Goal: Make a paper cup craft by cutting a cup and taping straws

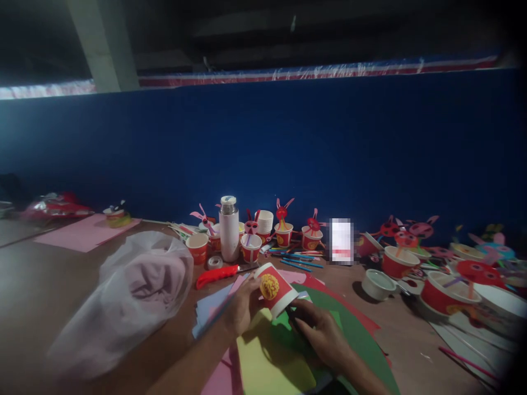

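A red paper cup [282, 291] with a yellow printed design and white rim lies tilted in my left hand [242, 307], whose fingers are wrapped round its left side. Close to the cup's lower right edge, my right hand [317, 325] is closed on a dark object [293, 315] that I cannot make out; its tip meets the cup. Yellow paper [272, 356] and green paper [354, 329] lie beneath both hands, with pink and blue sheets at the left.
A clear bag with pink material [135, 296] fills the left side. Behind stand a white bottle [229, 230], an orange-red cutter [218, 275], coloured pencils [298, 262] and decorated cups [283, 233]. More cups [398, 262] and a white bowl [379, 285] are at the right.
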Demonstrator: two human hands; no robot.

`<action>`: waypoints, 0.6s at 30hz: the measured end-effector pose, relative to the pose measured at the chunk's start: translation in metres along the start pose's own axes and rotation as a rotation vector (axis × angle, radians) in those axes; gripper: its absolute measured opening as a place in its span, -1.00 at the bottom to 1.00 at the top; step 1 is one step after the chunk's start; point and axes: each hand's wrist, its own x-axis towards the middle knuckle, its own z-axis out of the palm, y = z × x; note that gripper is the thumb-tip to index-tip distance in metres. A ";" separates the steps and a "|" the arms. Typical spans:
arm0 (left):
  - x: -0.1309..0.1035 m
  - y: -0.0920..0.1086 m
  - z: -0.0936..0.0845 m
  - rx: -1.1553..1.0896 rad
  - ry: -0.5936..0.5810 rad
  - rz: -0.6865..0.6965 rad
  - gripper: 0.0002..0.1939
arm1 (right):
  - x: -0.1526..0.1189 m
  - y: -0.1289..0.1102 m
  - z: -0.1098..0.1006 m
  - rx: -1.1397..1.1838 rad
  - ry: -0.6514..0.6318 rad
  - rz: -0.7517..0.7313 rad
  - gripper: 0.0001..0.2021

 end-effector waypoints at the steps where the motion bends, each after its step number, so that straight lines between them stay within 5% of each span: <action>1: 0.001 0.001 -0.001 -0.031 -0.023 -0.002 -0.72 | 0.001 0.000 0.000 0.142 -0.038 0.075 -0.75; 4: 0.002 0.002 -0.005 -0.074 -0.038 -0.004 -0.65 | 0.001 -0.002 0.002 0.415 -0.151 0.250 -0.73; 6: 0.001 0.001 -0.007 -0.075 -0.021 -0.016 -0.59 | 0.000 -0.003 0.002 0.386 -0.177 0.239 -0.75; 13: 0.008 0.001 -0.010 -0.077 0.181 -0.011 -0.71 | -0.003 -0.008 -0.015 -0.426 -0.057 -0.178 -0.64; 18: 0.015 0.018 -0.021 -0.179 0.265 0.095 -0.74 | 0.001 0.001 -0.038 -0.579 -0.002 -0.282 -0.60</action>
